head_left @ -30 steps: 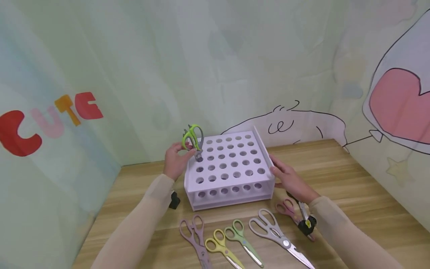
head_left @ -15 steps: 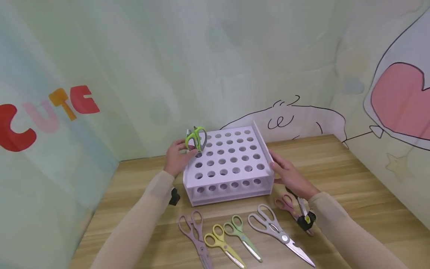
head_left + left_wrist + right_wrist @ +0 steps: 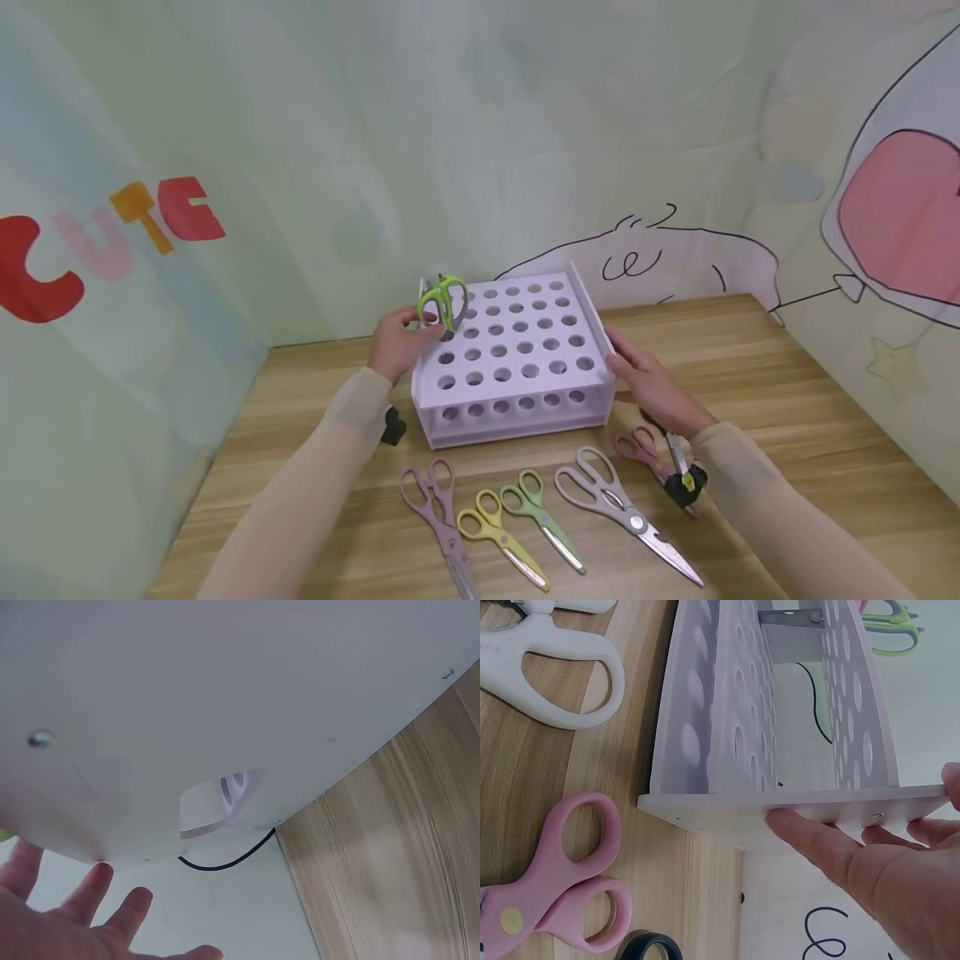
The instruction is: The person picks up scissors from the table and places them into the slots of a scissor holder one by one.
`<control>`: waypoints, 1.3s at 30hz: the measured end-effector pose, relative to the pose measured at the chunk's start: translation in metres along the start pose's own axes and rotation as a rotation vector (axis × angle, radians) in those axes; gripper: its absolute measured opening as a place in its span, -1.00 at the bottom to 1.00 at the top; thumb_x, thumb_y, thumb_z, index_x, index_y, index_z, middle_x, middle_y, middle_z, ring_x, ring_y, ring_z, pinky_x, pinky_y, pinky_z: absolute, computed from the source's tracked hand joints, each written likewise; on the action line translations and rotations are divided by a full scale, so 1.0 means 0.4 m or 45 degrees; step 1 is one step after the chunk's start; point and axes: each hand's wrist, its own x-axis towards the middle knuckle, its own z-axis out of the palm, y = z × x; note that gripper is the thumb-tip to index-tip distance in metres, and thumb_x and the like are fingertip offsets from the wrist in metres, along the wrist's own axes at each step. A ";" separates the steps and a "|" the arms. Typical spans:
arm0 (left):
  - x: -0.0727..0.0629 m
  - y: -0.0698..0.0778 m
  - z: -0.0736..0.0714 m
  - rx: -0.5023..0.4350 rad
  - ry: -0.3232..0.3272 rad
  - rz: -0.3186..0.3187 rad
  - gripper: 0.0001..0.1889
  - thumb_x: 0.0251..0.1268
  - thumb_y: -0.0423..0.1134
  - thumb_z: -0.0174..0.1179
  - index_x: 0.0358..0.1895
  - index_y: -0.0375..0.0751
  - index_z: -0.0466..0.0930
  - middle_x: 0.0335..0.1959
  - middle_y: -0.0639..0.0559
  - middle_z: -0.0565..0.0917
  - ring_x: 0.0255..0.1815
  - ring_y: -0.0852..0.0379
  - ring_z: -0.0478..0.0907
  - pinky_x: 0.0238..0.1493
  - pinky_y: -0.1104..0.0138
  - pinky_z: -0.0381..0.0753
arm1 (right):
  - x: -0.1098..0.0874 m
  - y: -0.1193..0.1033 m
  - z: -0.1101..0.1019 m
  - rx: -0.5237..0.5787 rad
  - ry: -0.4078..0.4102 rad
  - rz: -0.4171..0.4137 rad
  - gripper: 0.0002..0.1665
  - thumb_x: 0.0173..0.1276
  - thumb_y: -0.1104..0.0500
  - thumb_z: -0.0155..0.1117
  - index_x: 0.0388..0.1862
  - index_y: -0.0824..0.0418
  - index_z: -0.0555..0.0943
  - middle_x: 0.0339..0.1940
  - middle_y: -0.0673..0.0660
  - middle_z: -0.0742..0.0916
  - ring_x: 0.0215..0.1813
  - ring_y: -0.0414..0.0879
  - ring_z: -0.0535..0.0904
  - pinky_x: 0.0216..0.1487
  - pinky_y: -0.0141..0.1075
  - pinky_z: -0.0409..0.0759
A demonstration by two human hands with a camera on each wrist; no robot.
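Observation:
My left hand pinches the lime-green and grey handles of a pair of scissors above the left side of a white perforated rack. In the right wrist view, the metal scissor blades reach down between the rack's two perforated boards. Fingers of that hand are spread behind the left side panel in the left wrist view. At the other side, my right hand presses its fingertips on the outer face of the right side panel.
In front of the rack lie mauve scissors, yellow scissors, light green scissors and large pale grey scissors. Pink scissors and a black-handled pair lie by the right wrist. A patterned curtain hangs behind.
The green-grey scissors have sunk lower into the rack and turned a little, with my left hand following. The right hand keeps its place at the side panel. The view has tilted slightly.

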 end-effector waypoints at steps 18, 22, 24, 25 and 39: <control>-0.034 0.038 -0.054 -0.032 -0.245 -0.096 0.17 0.24 0.26 0.25 0.60 -0.04 -0.44 0.62 -0.10 -0.25 0.59 -0.14 -0.25 0.50 -0.14 -0.12 | 0.008 -0.018 -0.020 -0.028 0.003 0.009 -0.30 0.66 0.00 -0.20 0.65 0.01 -0.12 0.63 0.19 0.03 0.52 0.27 0.09 0.20 0.23 0.46; -0.075 0.024 -0.081 -0.023 -0.308 -0.179 0.21 0.28 0.35 0.14 0.55 -0.05 -0.65 0.60 -0.17 -0.40 0.58 -0.19 -0.34 0.48 -0.19 -0.21 | 0.008 -0.019 -0.014 -0.041 -0.009 0.020 -0.30 0.66 -0.01 -0.20 0.65 0.00 -0.13 0.63 0.18 0.01 0.53 0.27 0.07 0.22 0.23 0.44; -0.101 0.014 -0.092 -0.009 -0.316 -0.209 0.22 0.27 0.37 0.12 0.53 -0.08 -0.67 0.59 -0.22 -0.40 0.57 -0.23 -0.34 0.48 -0.20 -0.21 | 0.008 -0.019 -0.010 -0.047 -0.019 0.025 -0.30 0.66 0.00 -0.21 0.65 -0.01 -0.14 0.64 0.17 0.00 0.54 0.27 0.06 0.23 0.22 0.44; -0.116 0.009 -0.097 0.005 -0.317 -0.218 0.24 0.26 0.37 0.13 0.53 -0.11 -0.68 0.59 -0.24 -0.40 0.57 -0.25 -0.33 0.48 -0.20 -0.21 | 0.008 -0.019 -0.009 -0.049 -0.024 0.027 -0.30 0.66 0.01 -0.21 0.65 -0.02 -0.14 0.64 0.17 0.00 0.54 0.27 0.05 0.23 0.21 0.44; -0.294 -0.091 -0.084 0.246 -0.132 -0.307 0.27 0.18 0.48 0.09 0.55 -0.40 -0.38 0.49 -0.52 0.02 0.45 -0.48 0.05 0.35 -0.30 0.16 | -0.003 -0.009 -0.003 -0.060 -0.028 0.037 -0.29 0.66 -0.03 -0.20 0.65 -0.04 -0.16 0.64 0.16 -0.02 0.54 0.29 0.03 0.22 0.20 0.44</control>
